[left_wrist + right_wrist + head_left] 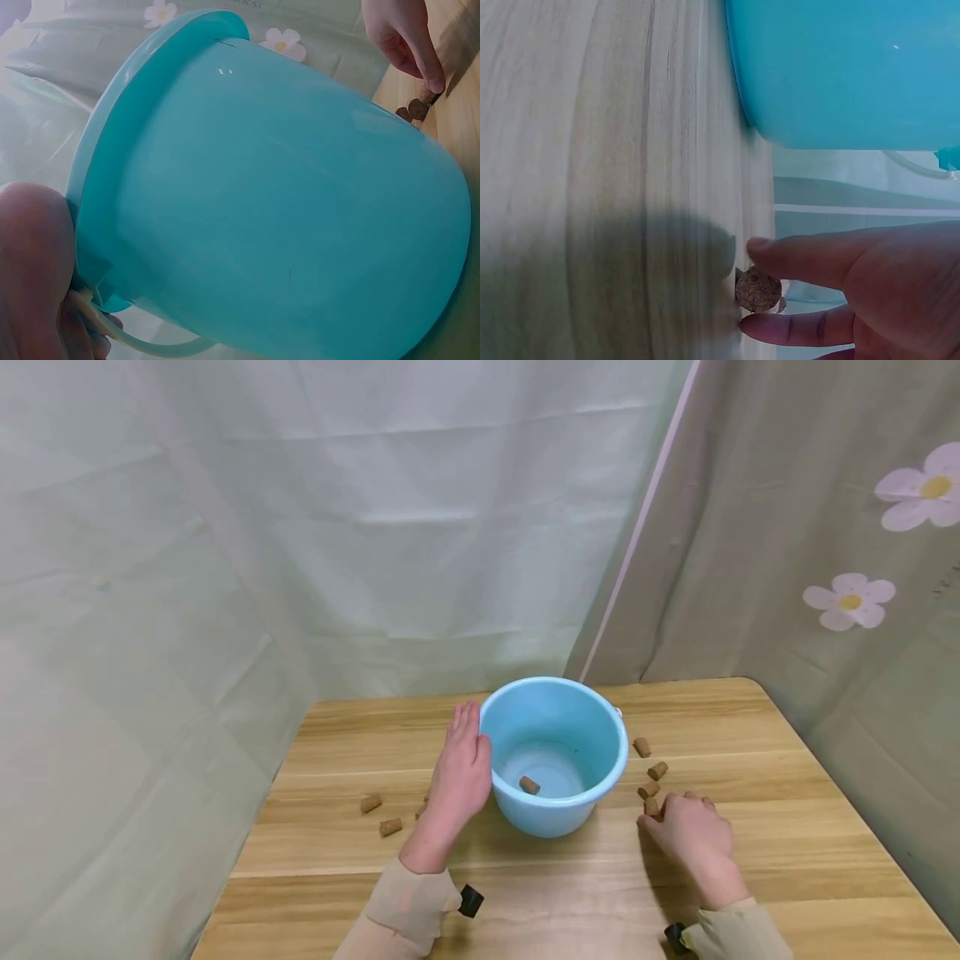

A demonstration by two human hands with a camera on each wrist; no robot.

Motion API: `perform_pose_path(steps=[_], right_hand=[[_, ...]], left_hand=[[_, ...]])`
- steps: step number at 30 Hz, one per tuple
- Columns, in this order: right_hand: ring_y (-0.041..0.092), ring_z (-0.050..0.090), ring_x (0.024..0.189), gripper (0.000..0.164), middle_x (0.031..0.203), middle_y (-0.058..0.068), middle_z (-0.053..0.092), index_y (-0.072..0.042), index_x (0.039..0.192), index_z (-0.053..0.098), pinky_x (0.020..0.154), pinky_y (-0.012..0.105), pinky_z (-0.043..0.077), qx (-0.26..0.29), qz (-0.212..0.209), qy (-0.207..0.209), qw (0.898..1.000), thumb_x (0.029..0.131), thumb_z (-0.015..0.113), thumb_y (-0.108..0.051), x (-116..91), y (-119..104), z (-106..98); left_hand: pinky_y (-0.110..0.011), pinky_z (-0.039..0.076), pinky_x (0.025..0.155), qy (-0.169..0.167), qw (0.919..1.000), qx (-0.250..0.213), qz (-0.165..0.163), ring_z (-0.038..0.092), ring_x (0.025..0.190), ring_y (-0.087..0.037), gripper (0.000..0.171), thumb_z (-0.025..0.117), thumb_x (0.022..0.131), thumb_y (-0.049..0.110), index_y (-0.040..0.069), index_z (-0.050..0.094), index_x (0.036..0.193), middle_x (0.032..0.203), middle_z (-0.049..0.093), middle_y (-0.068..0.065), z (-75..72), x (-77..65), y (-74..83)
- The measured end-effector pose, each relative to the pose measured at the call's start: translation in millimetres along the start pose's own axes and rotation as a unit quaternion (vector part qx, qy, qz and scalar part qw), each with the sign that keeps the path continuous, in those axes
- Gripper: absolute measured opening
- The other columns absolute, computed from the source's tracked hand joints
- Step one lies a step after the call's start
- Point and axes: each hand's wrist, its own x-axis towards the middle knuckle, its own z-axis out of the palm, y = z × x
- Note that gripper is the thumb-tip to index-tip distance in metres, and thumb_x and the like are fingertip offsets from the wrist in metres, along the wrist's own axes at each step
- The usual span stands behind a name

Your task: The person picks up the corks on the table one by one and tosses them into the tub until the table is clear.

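A light blue plastic bucket (546, 820) stands upright on the wooden table, with one cork (529, 785) lying on its bottom. My left hand (462, 772) rests against the left side of the bucket's rim, fingers straight in the head view; the left wrist view shows it close by the pale handle (169, 349). To the right of the bucket, my right hand (693, 837) reaches down to the tabletop. Its thumb and a finger pinch a cork (758, 290) from both sides, low at the table.
Beyond the right hand's cork lie several more corks (657, 770). Left of the bucket are other corks (391, 827), some partly hidden by the left hand. Curtains (450, 527) hang along the table's (810, 860) back and sides.
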Motion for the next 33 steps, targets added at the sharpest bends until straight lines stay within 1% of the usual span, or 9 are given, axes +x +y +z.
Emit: perform_pose_path(steps=[4, 11, 15, 20, 25, 33], right_hand=[[0.044, 0.063, 0.097, 0.044, 0.099, 0.023, 0.067, -0.01, 0.079, 0.067, 0.072, 0.065, 0.056, -0.001, 0.001, -0.004, 1.0, 0.097, 0.07, -0.05, 0.7, -1.5, -1.5], [0.04, 0.063, 0.091, 0.043, 0.092, 0.022, 0.066, -0.01, 0.075, 0.061, 0.068, 0.06, 0.055, -0.005, 0.0, -0.005, 1.0, 0.099, 0.068, -0.045, 1.2, -2.7, -3.4], [0.04, 0.064, 0.089, 0.043, 0.091, 0.023, 0.067, -0.009, 0.076, 0.06, 0.068, 0.061, 0.055, -0.008, -0.002, -0.004, 1.0, 0.099, 0.068, -0.044, 0.9, -2.7, -3.7], [0.041, 0.063, 0.091, 0.042, 0.093, 0.023, 0.067, -0.008, 0.078, 0.06, 0.069, 0.061, 0.055, -0.008, -0.001, -0.011, 1.0, 0.099, 0.068, -0.043, -0.1, -1.0, -3.6], [0.042, 0.063, 0.096, 0.041, 0.095, 0.022, 0.066, -0.009, 0.079, 0.059, 0.071, 0.061, 0.056, -0.001, -0.003, -0.017, 1.0, 0.1, 0.068, -0.043, -4.6, 0.3, -6.6], [0.045, 0.063, 0.096, 0.04, 0.097, 0.026, 0.067, -0.006, 0.084, 0.065, 0.07, 0.064, 0.056, 0.002, -0.008, -0.012, 1.0, 0.1, 0.066, -0.043, -5.1, 4.6, -6.4]], left_hand=[[-0.048, 0.014, 0.132, -0.002, 1.0, 0.0, -0.001, 0.015, 0.163, -0.028, 0.055, 0.039, 0.114, 0.018, -0.007, 0.035, 0.163, 0.172, 0.031, -0.02, -0.4, 0.2, -0.7], [-0.048, 0.015, 0.132, -0.002, 1.0, 0.0, -0.003, 0.015, 0.163, -0.028, 0.055, 0.039, 0.114, 0.019, -0.006, 0.035, 0.163, 0.172, 0.031, -0.02, -1.0, 0.5, -0.2], [-0.048, 0.014, 0.132, -0.003, 1.0, 0.001, -0.002, 0.015, 0.163, -0.028, 0.055, 0.038, 0.114, 0.019, -0.006, 0.034, 0.163, 0.172, 0.031, -0.02, -1.1, 0.9, -0.1], [-0.046, 0.014, 0.132, -0.004, 1.0, 0.0, 0.0, 0.015, 0.163, -0.027, 0.055, 0.037, 0.114, 0.019, -0.006, 0.035, 0.163, 0.172, 0.03, -0.019, -1.1, 1.4, 0.2], [-0.047, 0.014, 0.132, -0.004, 1.0, -0.005, 0.002, 0.015, 0.163, -0.027, 0.055, 0.038, 0.114, 0.018, -0.007, 0.035, 0.163, 0.172, 0.03, -0.019, -1.3, 1.4, 1.2], [-0.047, 0.014, 0.132, 0.001, 1.0, -0.009, 0.001, 0.015, 0.163, -0.028, 0.055, 0.038, 0.113, 0.017, -0.008, 0.036, 0.162, 0.171, 0.031, -0.02, -1.6, 0.5, 1.2]])
